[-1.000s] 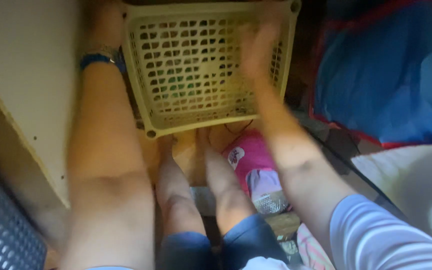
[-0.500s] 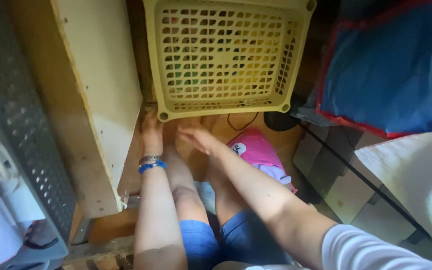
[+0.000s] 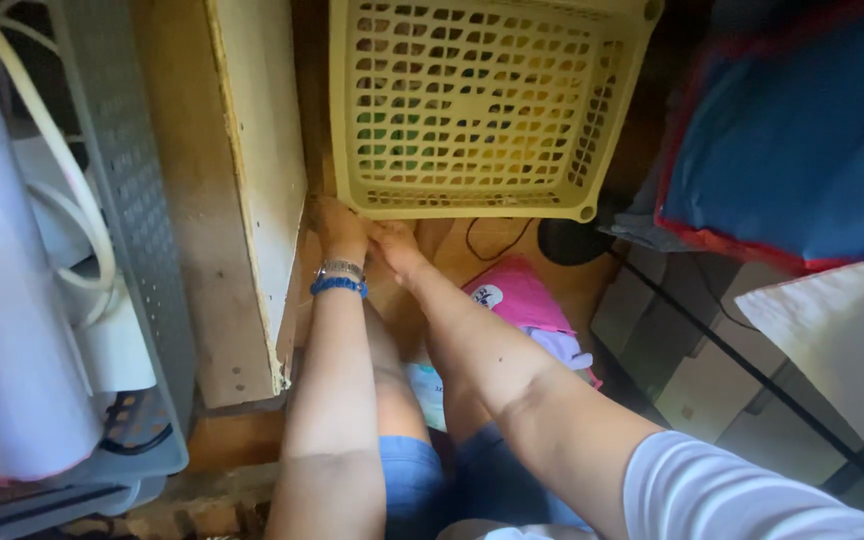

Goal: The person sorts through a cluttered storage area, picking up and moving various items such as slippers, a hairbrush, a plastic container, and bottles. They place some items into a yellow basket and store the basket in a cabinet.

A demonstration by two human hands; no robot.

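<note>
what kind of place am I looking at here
Probably a cramped storage or laundry corner of a home. A yellow plastic basket sits on the wooden floor, a pink cloth lies beside the person's legs, and a grey perforated rack stands alongside.

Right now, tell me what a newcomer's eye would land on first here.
The pale yellow lattice basket fills the top centre. Just below its near left corner, the left hand and right hand meet low down, beside a cream wooden panel. A bright pink cloth lies right of the forearms, with blue red-edged fabric upper right.
</note>
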